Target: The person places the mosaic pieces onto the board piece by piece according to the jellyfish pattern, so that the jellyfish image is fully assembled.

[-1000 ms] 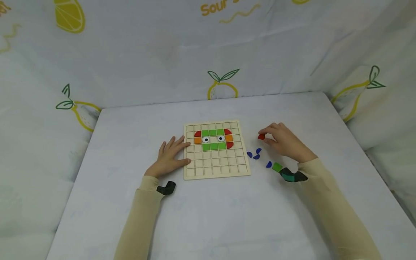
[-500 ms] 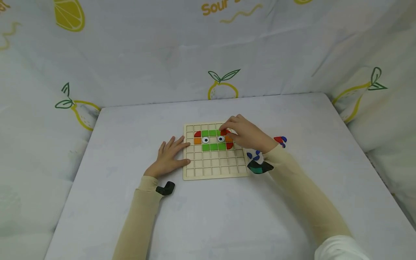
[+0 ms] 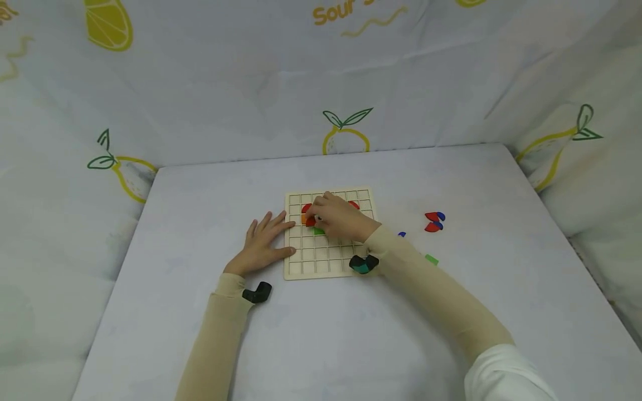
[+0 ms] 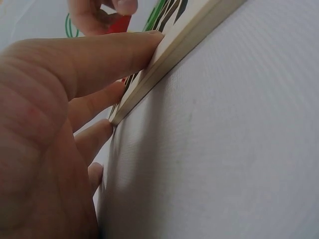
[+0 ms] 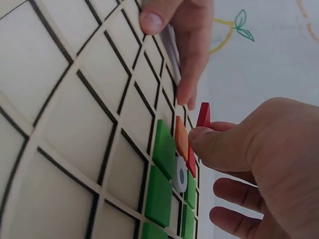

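A pale square grid board (image 3: 326,262) lies on the white table. My left hand (image 3: 261,245) has its fingers spread, with the thumb and fingertips against the board's left edge. Over the board's left part, my right hand (image 3: 343,220) pinches a red rounded tile (image 5: 204,115) between thumb and forefinger. In the right wrist view this tile stands tilted just beyond an orange square tile (image 5: 181,138). Green square tiles (image 5: 158,195), a white eye tile (image 5: 179,174) and another red tile (image 5: 191,162) sit in the cells. My right hand hides several tiles in the head view.
Right of the board lie red and blue rounded pieces (image 3: 433,225). A small blue piece (image 3: 402,234) and a green tile (image 3: 431,259) show beside my right sleeve, partly covered by it. Cloth walls with lemon drawings (image 3: 346,139) stand behind the table.
My right hand has carried the red tile from right of the board, across the top right tiles, to the board's left part. My left hand stays at the board's edge.
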The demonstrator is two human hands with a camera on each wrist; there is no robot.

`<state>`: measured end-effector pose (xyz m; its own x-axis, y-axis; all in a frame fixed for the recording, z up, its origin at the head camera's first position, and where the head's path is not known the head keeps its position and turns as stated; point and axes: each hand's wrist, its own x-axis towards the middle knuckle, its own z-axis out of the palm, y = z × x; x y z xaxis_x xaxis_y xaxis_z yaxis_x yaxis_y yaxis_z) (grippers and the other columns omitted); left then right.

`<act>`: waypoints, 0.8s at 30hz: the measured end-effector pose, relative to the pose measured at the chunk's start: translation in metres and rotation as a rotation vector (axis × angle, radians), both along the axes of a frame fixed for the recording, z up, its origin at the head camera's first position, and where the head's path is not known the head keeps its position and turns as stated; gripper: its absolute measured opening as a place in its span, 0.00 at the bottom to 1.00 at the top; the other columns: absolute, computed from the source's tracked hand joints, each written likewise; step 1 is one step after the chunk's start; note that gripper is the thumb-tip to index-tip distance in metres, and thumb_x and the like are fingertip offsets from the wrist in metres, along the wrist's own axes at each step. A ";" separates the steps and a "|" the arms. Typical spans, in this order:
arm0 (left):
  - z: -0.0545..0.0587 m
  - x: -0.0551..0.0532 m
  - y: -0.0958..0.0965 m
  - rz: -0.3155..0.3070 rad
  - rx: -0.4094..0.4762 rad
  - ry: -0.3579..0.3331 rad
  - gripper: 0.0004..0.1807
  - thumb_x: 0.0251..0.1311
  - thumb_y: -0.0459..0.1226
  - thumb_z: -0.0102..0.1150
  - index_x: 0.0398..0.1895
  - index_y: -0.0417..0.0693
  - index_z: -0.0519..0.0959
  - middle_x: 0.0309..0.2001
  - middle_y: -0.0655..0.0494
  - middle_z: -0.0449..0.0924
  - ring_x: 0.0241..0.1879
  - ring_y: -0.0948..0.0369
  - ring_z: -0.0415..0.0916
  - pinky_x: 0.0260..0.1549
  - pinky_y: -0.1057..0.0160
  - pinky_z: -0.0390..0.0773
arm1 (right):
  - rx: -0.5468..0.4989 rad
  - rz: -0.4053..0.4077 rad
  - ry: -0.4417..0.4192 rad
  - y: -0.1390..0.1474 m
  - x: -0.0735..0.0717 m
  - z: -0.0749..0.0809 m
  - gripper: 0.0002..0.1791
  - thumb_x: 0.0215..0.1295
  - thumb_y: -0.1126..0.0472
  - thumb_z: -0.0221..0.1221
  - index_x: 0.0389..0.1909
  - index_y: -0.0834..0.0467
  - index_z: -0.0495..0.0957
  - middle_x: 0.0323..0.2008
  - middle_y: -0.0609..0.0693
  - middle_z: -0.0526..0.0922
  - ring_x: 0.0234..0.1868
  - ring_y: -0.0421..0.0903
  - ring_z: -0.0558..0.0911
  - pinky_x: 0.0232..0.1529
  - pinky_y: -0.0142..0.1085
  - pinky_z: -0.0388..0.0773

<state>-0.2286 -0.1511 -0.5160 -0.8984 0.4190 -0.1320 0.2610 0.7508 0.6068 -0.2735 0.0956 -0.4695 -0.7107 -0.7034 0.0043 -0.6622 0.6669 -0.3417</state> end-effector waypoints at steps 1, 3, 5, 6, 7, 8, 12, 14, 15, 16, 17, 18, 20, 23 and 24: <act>0.000 0.000 0.000 0.000 0.006 0.000 0.37 0.63 0.47 0.65 0.76 0.55 0.66 0.83 0.53 0.47 0.83 0.46 0.31 0.77 0.38 0.24 | 0.017 0.009 0.011 -0.002 0.000 -0.002 0.13 0.69 0.62 0.63 0.53 0.52 0.83 0.49 0.48 0.81 0.52 0.50 0.74 0.58 0.41 0.75; 0.001 0.000 0.001 -0.004 0.014 -0.003 0.37 0.63 0.48 0.65 0.76 0.55 0.66 0.83 0.53 0.47 0.83 0.47 0.30 0.77 0.38 0.23 | 0.046 0.029 0.023 -0.003 0.000 -0.006 0.13 0.69 0.62 0.62 0.53 0.50 0.83 0.49 0.47 0.80 0.53 0.50 0.73 0.59 0.42 0.74; 0.002 0.001 0.002 -0.007 0.025 -0.006 0.37 0.63 0.48 0.65 0.76 0.56 0.66 0.83 0.54 0.46 0.83 0.47 0.30 0.77 0.39 0.23 | 0.064 0.042 0.025 -0.005 0.001 -0.008 0.13 0.70 0.62 0.61 0.53 0.48 0.82 0.49 0.47 0.79 0.54 0.49 0.72 0.60 0.42 0.73; 0.002 0.001 0.002 -0.007 0.030 -0.006 0.37 0.63 0.48 0.65 0.76 0.56 0.66 0.83 0.54 0.46 0.83 0.47 0.30 0.77 0.39 0.23 | 0.072 0.047 0.026 -0.006 0.001 -0.009 0.13 0.70 0.62 0.61 0.53 0.47 0.82 0.49 0.48 0.78 0.54 0.49 0.72 0.59 0.43 0.73; 0.003 0.001 0.002 -0.008 0.034 -0.005 0.37 0.63 0.48 0.65 0.76 0.56 0.66 0.83 0.54 0.46 0.83 0.47 0.30 0.77 0.39 0.23 | 0.075 0.051 0.026 -0.007 0.002 -0.009 0.13 0.71 0.62 0.61 0.53 0.47 0.83 0.50 0.48 0.78 0.54 0.50 0.71 0.60 0.43 0.73; 0.002 0.000 0.001 -0.009 0.034 -0.004 0.37 0.63 0.48 0.65 0.76 0.56 0.66 0.83 0.54 0.46 0.83 0.47 0.30 0.77 0.39 0.23 | 0.075 0.056 0.024 -0.008 0.002 -0.009 0.13 0.71 0.62 0.60 0.52 0.47 0.83 0.51 0.48 0.78 0.54 0.50 0.71 0.60 0.43 0.73; 0.000 -0.001 0.001 -0.008 0.031 0.002 0.37 0.64 0.48 0.65 0.76 0.56 0.66 0.83 0.54 0.46 0.83 0.48 0.30 0.77 0.39 0.23 | 0.077 0.075 0.030 -0.011 0.002 -0.009 0.12 0.71 0.63 0.59 0.50 0.47 0.85 0.53 0.49 0.79 0.54 0.50 0.71 0.61 0.43 0.73; -0.001 -0.002 0.000 -0.009 0.032 0.004 0.37 0.64 0.48 0.65 0.76 0.56 0.66 0.83 0.54 0.46 0.83 0.48 0.30 0.77 0.39 0.23 | 0.082 0.087 0.030 -0.012 0.002 -0.009 0.13 0.71 0.65 0.58 0.49 0.47 0.85 0.54 0.49 0.79 0.55 0.50 0.71 0.62 0.44 0.72; -0.002 -0.002 0.000 -0.011 0.035 0.003 0.37 0.64 0.48 0.65 0.76 0.56 0.66 0.83 0.54 0.46 0.83 0.48 0.30 0.77 0.39 0.23 | 0.084 0.090 0.027 -0.013 0.002 -0.009 0.14 0.71 0.66 0.58 0.48 0.47 0.85 0.55 0.49 0.79 0.55 0.50 0.71 0.63 0.44 0.72; -0.002 -0.002 0.000 -0.011 0.037 0.002 0.37 0.64 0.48 0.65 0.76 0.56 0.66 0.83 0.54 0.46 0.83 0.48 0.30 0.77 0.39 0.23 | 0.085 0.092 0.021 -0.014 0.001 -0.009 0.15 0.70 0.67 0.58 0.48 0.46 0.85 0.56 0.49 0.79 0.55 0.50 0.71 0.63 0.44 0.72; -0.003 -0.002 -0.001 -0.012 0.039 0.002 0.37 0.64 0.49 0.65 0.76 0.55 0.66 0.83 0.54 0.46 0.83 0.48 0.29 0.77 0.39 0.23 | 0.086 0.094 0.017 -0.014 0.001 -0.009 0.15 0.70 0.68 0.58 0.48 0.46 0.85 0.56 0.49 0.79 0.55 0.50 0.71 0.64 0.44 0.72; -0.004 -0.002 -0.001 -0.011 0.040 0.005 0.37 0.64 0.49 0.65 0.76 0.55 0.66 0.83 0.54 0.46 0.83 0.48 0.29 0.77 0.38 0.23 | 0.088 0.095 0.013 -0.015 0.001 -0.009 0.16 0.69 0.69 0.58 0.49 0.46 0.85 0.56 0.49 0.78 0.56 0.50 0.71 0.65 0.45 0.72; -0.005 -0.001 -0.003 -0.013 0.047 0.008 0.37 0.64 0.50 0.64 0.76 0.55 0.66 0.83 0.54 0.46 0.83 0.48 0.29 0.77 0.38 0.22 | 0.091 0.094 0.010 -0.017 0.001 -0.009 0.18 0.68 0.70 0.58 0.50 0.46 0.85 0.57 0.50 0.78 0.56 0.50 0.71 0.65 0.45 0.71; -0.006 -0.001 -0.004 -0.013 0.053 0.018 0.37 0.64 0.50 0.63 0.76 0.55 0.66 0.83 0.53 0.46 0.83 0.47 0.29 0.76 0.37 0.22 | 0.088 0.081 0.001 -0.019 0.002 -0.007 0.21 0.66 0.72 0.57 0.52 0.47 0.85 0.58 0.51 0.78 0.57 0.51 0.71 0.66 0.46 0.71; -0.006 -0.001 -0.005 -0.014 0.055 0.021 0.37 0.64 0.50 0.63 0.76 0.54 0.66 0.83 0.53 0.46 0.83 0.47 0.29 0.76 0.37 0.23 | 0.087 0.071 -0.005 -0.020 0.002 -0.007 0.22 0.66 0.72 0.56 0.54 0.48 0.84 0.58 0.51 0.78 0.57 0.51 0.71 0.66 0.46 0.71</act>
